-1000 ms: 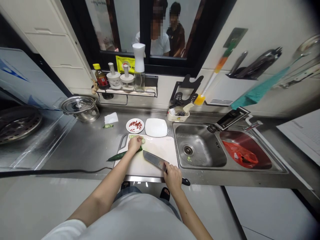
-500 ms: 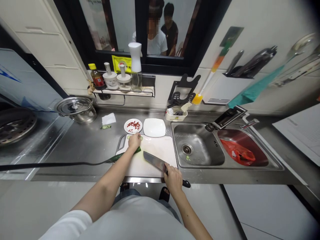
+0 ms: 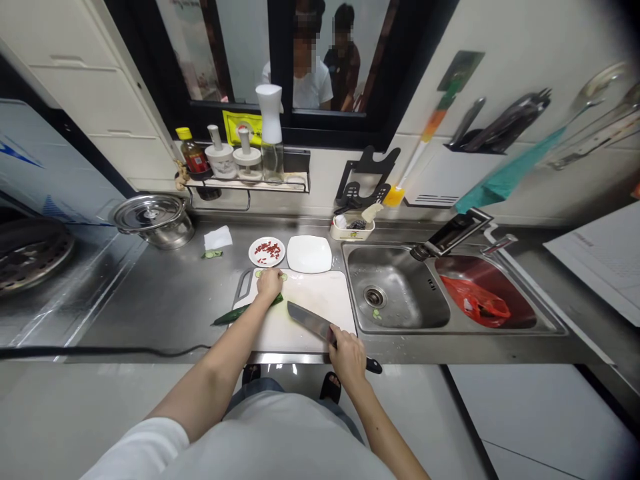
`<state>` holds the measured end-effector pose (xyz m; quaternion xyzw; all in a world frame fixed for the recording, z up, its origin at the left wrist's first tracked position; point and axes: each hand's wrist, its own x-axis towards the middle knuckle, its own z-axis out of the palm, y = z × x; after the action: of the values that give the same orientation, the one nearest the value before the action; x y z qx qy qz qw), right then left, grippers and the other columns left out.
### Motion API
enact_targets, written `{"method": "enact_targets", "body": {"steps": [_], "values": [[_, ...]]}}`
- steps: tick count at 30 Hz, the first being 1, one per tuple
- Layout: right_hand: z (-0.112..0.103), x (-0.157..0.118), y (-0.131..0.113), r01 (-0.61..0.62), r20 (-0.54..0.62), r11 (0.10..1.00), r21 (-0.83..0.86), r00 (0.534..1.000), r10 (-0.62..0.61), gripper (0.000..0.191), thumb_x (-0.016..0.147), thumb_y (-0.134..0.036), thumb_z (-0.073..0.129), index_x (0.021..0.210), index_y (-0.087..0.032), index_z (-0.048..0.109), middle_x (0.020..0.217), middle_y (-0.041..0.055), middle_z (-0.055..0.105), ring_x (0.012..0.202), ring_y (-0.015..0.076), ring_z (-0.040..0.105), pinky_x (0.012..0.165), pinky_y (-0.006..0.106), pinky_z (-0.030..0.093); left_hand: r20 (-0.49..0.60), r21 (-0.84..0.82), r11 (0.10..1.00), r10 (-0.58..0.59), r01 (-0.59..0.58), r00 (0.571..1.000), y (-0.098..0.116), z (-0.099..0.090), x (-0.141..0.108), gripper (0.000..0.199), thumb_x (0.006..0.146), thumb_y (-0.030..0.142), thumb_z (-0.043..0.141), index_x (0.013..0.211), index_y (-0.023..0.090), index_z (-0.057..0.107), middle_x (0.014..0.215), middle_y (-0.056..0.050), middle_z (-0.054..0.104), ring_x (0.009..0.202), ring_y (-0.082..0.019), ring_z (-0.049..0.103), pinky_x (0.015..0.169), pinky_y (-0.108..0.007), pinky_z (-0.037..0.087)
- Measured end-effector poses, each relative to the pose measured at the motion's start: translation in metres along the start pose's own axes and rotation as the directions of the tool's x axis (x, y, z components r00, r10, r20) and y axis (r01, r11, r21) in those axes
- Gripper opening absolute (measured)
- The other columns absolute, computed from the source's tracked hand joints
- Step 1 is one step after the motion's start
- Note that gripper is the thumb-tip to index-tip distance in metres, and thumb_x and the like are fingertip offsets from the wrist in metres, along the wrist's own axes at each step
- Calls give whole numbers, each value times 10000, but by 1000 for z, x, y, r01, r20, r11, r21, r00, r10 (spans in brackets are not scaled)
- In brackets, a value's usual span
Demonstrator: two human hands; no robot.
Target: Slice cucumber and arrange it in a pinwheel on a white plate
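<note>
From my end, the head view shows one knife, one cucumber, one cutting board and two plates on the bench: a round plate with red pieces, and an empty squarish plate beside it. I count two sink basins, left and right, the right one holding a red bag. My right hand is closed round the knife's handle, its blade over the board. My left hand is at the board's far edge near pale green slices — I cannot tell whether its fingers grip anything, nor count the slices they cover. The cucumber lies partly on the board, its middle hidden by my left forearm; the knife's handle is mostly covered too. Against the previous frame, the dark cord sits lower, clear of the cucumber's tapered end, while both hands have hardly moved.
</note>
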<state>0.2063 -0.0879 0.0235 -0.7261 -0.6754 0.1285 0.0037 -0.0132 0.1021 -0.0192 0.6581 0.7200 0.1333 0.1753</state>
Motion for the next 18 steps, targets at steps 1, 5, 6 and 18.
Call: {"method": "enact_targets", "body": {"steps": [1, 5, 6, 18], "values": [[0, 0, 0, -3, 1, 1000, 0, 1000, 3, 421, 855, -182, 520, 1272, -206, 576, 1036, 80, 685, 972, 204, 578, 861, 290, 344, 1, -21, 1000, -7, 7, 1000, -1, -1, 0, 234, 812, 203, 547, 955, 215, 731, 1006, -89, 706, 956, -215, 611, 788, -283, 460], [0, 0, 0, 3, -8, 1000, 0, 1000, -3, 431, 852, -180, 526, 1279, -203, 577, 1065, 76, 683, 985, 202, 581, 869, 288, 350, -32, -128, 990, -65, 61, 997, -8, -6, -5, 249, 822, 229, 545, 1001, 226, 719, 1036, -79, 709, 970, -213, 614, 820, -291, 453], [0, 1, 1, 4, -11, 1000, -1, 1000, -4, 434, 850, -179, 530, 1281, -204, 577, 1068, 76, 683, 988, 200, 582, 868, 286, 353, -44, -149, 987, -74, 67, 996, -10, -8, -7, 251, 823, 225, 541, 1000, 222, 719, 1029, -79, 710, 964, -214, 616, 825, -294, 453], [-10, 17, -23, -95, 60, 972, 213, 995, 84, 326, 966, -321, 375, 1155, -252, 631, 964, 29, 717, 885, 163, 634, 698, 229, 358, -114, -227, 967, 88, -112, 990, -50, -16, -54, 224, 858, 290, 552, 991, 214, 716, 1036, -59, 691, 1023, -211, 599, 943, -317, 445]]}}
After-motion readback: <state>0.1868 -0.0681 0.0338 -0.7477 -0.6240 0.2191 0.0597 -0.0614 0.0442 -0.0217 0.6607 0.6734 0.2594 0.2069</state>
